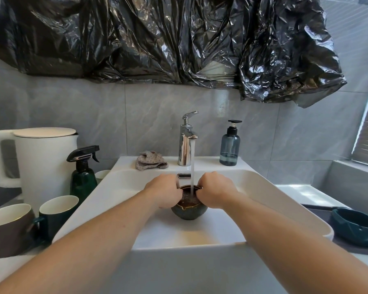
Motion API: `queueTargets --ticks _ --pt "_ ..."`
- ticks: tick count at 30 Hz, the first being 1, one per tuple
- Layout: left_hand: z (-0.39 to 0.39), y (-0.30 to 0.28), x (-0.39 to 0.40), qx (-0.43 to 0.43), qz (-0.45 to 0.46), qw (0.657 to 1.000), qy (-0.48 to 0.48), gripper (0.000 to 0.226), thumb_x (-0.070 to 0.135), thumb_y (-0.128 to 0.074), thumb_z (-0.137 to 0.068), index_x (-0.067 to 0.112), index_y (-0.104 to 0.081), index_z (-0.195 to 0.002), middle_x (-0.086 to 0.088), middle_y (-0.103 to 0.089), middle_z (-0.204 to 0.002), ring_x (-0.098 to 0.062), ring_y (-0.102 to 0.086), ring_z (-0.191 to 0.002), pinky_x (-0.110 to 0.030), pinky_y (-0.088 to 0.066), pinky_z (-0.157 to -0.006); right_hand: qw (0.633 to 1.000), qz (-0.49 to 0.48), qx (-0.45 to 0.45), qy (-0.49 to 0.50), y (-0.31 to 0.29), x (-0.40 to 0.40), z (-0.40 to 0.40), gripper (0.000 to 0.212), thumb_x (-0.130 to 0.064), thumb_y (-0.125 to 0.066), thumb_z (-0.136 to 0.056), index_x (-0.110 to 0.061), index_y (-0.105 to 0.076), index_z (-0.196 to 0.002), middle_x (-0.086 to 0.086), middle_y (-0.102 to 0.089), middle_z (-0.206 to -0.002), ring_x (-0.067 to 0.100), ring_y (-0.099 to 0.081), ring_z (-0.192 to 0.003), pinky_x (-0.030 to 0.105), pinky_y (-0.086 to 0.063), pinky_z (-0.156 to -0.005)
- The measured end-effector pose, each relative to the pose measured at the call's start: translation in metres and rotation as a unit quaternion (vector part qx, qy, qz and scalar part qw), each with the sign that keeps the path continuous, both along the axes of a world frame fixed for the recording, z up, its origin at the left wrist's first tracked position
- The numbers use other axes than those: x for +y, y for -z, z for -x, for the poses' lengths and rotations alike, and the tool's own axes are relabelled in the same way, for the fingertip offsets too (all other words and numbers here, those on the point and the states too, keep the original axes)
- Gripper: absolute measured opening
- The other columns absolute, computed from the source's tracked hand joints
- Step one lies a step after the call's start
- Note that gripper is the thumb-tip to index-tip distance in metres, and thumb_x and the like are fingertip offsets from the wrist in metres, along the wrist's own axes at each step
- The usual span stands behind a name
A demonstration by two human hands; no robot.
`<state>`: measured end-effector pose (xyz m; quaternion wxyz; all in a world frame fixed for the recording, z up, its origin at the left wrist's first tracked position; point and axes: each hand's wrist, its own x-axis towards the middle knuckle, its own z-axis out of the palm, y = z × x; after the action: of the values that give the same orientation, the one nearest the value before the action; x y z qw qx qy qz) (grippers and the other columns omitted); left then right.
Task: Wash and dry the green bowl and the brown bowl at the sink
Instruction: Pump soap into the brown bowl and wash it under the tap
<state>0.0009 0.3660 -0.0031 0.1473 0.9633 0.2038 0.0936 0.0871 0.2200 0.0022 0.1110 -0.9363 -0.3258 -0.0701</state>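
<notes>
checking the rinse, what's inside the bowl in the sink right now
Tap water pours into the brown bowl, pooling frothy over its dark brown inside. The left hand and right hand grip the rim on either side, hiding those edges; the bottom is hidden by water.

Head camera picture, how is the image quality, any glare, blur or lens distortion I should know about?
Head view: daylight from the right, bright glare on the crumpled black plastic sheet and on the chrome faucet; wide-angle bending stretches both forearms and curves the sink rim; edges go soft, the kettle slightly smeared; the centre is sharp, with left hand and right hand gripping the brown bowl under running water.
</notes>
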Motion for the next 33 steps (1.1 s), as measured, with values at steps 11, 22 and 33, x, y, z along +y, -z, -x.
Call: queueTargets --ticks 11,22,33 --pt "0.0003 -0.0043 -0.0057 0.037 0.08 0.996 -0.008 0.029 0.028 -0.048 -0.084 0.013 -0.073 -0.088 -0.002 -0.079 -0.075 -0.025 -0.078 -0.077 -0.036 -0.066 -0.07 0.997 -0.039 0.033 0.056 -0.0002 -0.0061 -0.0047 0.026 -0.017 -0.05 -0.084 -0.01 -0.07 -0.098 0.009 -0.069 -0.094 0.031 -0.066 -0.09 0.032 -0.054 -0.071" --pt "-0.0026 -0.0002 -0.005 0.043 0.116 0.992 -0.003 0.035 0.01 -0.039 -0.084 0.009 -0.073 -0.094 -0.013 -0.078 -0.085 -0.025 -0.069 -0.067 -0.028 -0.053 -0.054 0.984 -0.127 0.107 0.061 -0.0016 -0.0102 -0.0052 0.027 -0.029 -0.056 -0.073 -0.009 -0.074 -0.076 0.007 -0.074 -0.076 0.027 -0.072 -0.08 0.035 -0.059 -0.069" --pt "-0.001 -0.0007 -0.0046 0.038 0.157 0.987 0.013 0.032 0.008 -0.037 -0.089 0.016 -0.066 -0.079 -0.004 -0.067 -0.065 -0.021 -0.057 -0.06 -0.024 -0.046 -0.05 0.974 -0.181 0.116 0.066 -0.0019 -0.0102 -0.0091 0.03 -0.034 -0.058 -0.069 -0.011 -0.076 -0.073 0.005 -0.074 -0.07 0.026 -0.072 -0.077 0.04 -0.065 -0.07"
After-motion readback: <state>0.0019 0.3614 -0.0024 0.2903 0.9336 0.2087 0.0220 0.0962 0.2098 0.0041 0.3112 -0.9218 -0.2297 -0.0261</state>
